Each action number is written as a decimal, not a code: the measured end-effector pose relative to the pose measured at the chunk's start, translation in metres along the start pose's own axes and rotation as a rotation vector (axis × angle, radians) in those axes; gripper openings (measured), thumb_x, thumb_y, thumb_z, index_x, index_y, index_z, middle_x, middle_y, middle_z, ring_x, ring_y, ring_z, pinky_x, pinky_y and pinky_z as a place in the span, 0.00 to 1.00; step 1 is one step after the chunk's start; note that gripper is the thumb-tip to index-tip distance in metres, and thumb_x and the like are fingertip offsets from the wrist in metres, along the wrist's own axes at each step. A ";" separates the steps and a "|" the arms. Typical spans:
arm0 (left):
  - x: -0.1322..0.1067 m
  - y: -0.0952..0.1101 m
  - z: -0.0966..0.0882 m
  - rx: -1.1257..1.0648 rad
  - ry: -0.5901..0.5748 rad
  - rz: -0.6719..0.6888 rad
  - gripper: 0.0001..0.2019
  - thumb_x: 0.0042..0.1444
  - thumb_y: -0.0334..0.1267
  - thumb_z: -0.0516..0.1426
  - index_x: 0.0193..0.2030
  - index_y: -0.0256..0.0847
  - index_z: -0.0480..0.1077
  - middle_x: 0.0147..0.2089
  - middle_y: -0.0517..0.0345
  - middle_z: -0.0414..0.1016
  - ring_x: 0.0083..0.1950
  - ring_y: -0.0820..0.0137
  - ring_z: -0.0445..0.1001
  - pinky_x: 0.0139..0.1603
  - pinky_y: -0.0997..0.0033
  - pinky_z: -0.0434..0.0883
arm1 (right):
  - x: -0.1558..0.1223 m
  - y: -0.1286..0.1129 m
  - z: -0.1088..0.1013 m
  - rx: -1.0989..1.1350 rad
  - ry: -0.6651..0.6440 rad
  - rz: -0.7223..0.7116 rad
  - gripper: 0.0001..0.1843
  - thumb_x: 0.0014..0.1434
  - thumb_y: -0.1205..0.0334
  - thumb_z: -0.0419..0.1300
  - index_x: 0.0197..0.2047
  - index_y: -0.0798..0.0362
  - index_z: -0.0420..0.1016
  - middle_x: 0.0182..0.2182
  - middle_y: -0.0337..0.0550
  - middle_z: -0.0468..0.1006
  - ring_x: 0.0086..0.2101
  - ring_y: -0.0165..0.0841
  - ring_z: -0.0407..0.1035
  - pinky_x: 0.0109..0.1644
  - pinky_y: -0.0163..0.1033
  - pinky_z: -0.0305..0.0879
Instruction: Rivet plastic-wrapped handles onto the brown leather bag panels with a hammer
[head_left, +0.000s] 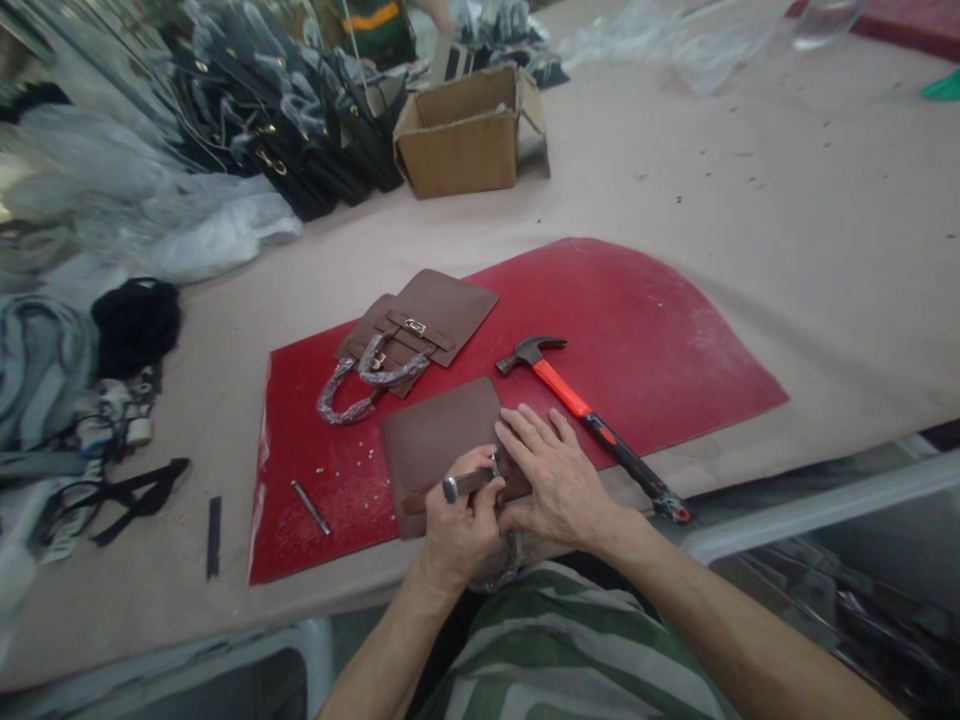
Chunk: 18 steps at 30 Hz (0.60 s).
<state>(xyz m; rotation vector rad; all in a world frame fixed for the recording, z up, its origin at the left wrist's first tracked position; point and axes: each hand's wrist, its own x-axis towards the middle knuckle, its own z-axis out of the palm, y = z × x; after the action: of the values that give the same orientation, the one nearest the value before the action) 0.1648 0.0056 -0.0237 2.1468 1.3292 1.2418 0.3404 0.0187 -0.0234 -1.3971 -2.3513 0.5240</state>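
Note:
A brown leather bag panel [442, 430] lies near the table's front edge, on a red mat. My left hand [463, 520] is closed around a short tool [451, 488] with a round metal end, over the panel's lower right part. Its working end is hidden by my fingers, so its exact kind is unclear. Flat beside it, my right hand [559, 485] rests on the panel with fingers spread, next to a small metal piece [495, 463]. A plastic-wrapped handle [512, 560] hangs below my hands. To the right lies a claw hammer [577, 405] with an orange and black grip.
Another brown bag piece [450, 305] with wrapped handles lies on the red mat [637, 330]. A thin metal rod [310, 508] is at left. Behind stand a cardboard box [457, 145] and several black bags [300, 150]. Black straps [139, 500] lie at far left.

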 end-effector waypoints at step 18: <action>0.003 -0.004 0.004 -0.135 0.003 -0.028 0.08 0.58 0.28 0.59 0.44 0.40 0.71 0.46 0.51 0.81 0.49 0.66 0.80 0.53 0.65 0.77 | -0.025 0.034 -0.052 -0.145 0.297 0.320 0.19 0.60 0.59 0.62 0.52 0.57 0.71 0.50 0.59 0.73 0.51 0.51 0.66 0.55 0.54 0.64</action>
<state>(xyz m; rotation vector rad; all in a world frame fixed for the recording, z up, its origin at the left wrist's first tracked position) 0.1663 0.0108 -0.0272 2.0277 1.2347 1.2866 0.4027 0.0184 0.0024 -1.7955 -1.9749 0.2087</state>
